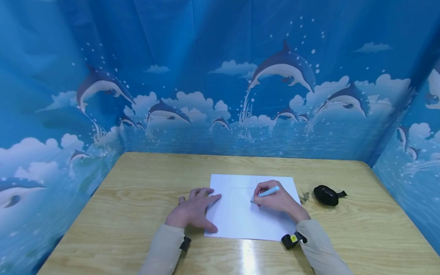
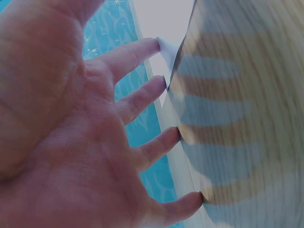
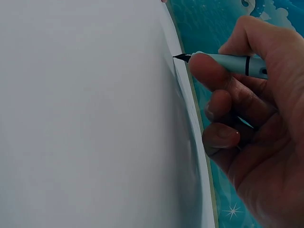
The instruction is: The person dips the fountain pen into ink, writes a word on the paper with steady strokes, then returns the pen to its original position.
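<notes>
While paper [image 1: 237, 217] lies beneath hands [image 1: 195, 210], right [image 1: 277, 200] grips pen [image 1: 269, 191].

Place: screened-off tabletop nook, kind of building cannot be told | 12 o'clock: creased blue backdrop [image 1: 192, 139], printed with leaping dolphins [image 1: 287, 63] and white clouds [image 1: 235, 68], continuing round at 9 and 3 o'clock | 6 o'clock to centre: wood-grain table [image 1: 137, 198]

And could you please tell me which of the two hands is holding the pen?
The right hand: it pinches the light blue pen over the white sheet. The left hand holds nothing, its fingers spread at the sheet's left edge.
</notes>
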The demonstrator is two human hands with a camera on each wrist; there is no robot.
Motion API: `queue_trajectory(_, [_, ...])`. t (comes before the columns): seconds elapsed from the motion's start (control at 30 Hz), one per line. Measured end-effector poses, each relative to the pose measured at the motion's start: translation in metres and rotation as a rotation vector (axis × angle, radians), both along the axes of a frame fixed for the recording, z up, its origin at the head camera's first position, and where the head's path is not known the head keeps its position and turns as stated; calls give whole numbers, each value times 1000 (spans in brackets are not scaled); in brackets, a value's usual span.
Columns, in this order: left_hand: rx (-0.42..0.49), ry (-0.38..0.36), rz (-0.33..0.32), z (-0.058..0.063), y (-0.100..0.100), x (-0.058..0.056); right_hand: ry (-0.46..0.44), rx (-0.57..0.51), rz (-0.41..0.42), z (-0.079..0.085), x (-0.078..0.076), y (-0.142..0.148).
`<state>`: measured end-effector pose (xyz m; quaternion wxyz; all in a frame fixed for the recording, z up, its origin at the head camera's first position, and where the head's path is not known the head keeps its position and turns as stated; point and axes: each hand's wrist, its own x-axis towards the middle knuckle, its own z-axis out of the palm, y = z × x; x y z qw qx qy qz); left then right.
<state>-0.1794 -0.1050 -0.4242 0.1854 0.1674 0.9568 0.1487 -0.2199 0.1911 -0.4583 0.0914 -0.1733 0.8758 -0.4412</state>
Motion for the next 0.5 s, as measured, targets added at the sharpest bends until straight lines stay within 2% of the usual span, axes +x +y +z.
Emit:
queue_trajectory(0.27, [13, -4, 5, 0, -1, 0, -17, -3, 18, -1, 0, -2])
queue_trajectory(0.5, [9, 6, 4, -1, 0, -1, 13, 19, 25, 0, 1, -4])
